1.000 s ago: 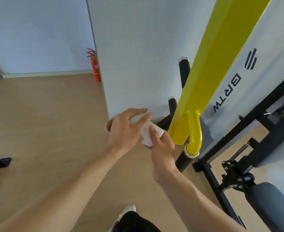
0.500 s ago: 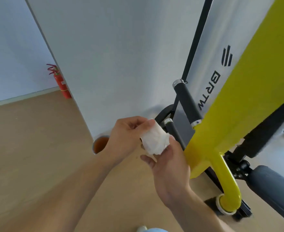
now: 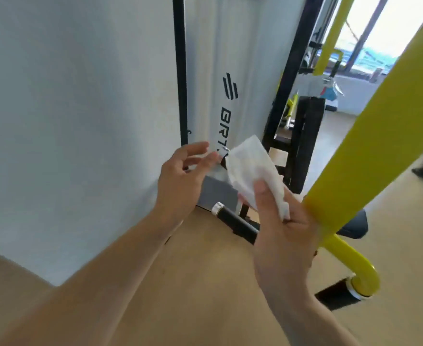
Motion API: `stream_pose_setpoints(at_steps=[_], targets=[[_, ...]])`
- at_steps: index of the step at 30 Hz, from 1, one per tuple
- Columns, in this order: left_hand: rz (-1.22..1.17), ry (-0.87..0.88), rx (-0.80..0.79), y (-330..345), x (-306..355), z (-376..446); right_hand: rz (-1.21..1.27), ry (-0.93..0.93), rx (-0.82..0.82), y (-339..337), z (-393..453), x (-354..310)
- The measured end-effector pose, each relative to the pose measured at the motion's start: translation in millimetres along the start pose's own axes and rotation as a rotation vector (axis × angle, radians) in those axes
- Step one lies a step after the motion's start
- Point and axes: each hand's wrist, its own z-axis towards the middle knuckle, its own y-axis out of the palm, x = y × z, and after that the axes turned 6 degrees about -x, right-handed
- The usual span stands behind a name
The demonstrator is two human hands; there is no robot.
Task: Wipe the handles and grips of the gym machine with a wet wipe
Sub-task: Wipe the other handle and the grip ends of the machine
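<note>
My right hand (image 3: 279, 236) holds a white wet wipe (image 3: 251, 171) spread over its fingers, thumb pressed on its lower part. The wipe covers the end of a black handle grip (image 3: 223, 161), of which only a sliver shows. My left hand (image 3: 180, 178) hovers just left of the wipe, fingers apart and holding nothing. A second black grip (image 3: 235, 221) with a silver end cap pokes out lower down, between my two hands. A thick yellow machine arm (image 3: 370, 156) slants down on the right and ends in a curved yellow tube (image 3: 355, 265).
A white shroud panel (image 3: 225, 91) with black lettering and a black frame post (image 3: 180, 71) stand behind my hands. A pale wall (image 3: 75, 121) fills the left. More black and yellow gym frames (image 3: 303, 116) stand at the back right. A black padded seat (image 3: 355, 227) sits behind the yellow arm.
My view has swung up and to the right. My left hand has let go of the wipe and opened. My right hand has raised the unfolded wipe onto the upper black grip.
</note>
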Motion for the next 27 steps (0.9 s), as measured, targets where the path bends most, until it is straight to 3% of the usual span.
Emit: stream_pose_setpoints(at_steps=[3, 5, 10, 19, 24, 27], targets=[[-0.002, 0.020, -0.194, -8, 2, 25, -0.387, -0.432, 0.196, 11, 14, -2], [-0.019, 0.041, -0.317, -11, -1, 34, -0.748, -0.576, 0.178, 15, 25, 8], [-0.135, 0.116, -0.410, -10, -11, 42, -1.404, -0.097, -0.191, 32, 13, 38], [-0.063, 0.178, -0.420, -8, -19, 45, -1.487, 0.133, -0.158, 28, 25, 10], [-0.011, 0.148, -0.436, -14, -13, 49, -1.371, 0.007, -0.075, 32, 35, 27], [-0.020, 0.155, -0.441, -15, -9, 50, -1.435, -0.177, 0.000, 41, 37, 33]])
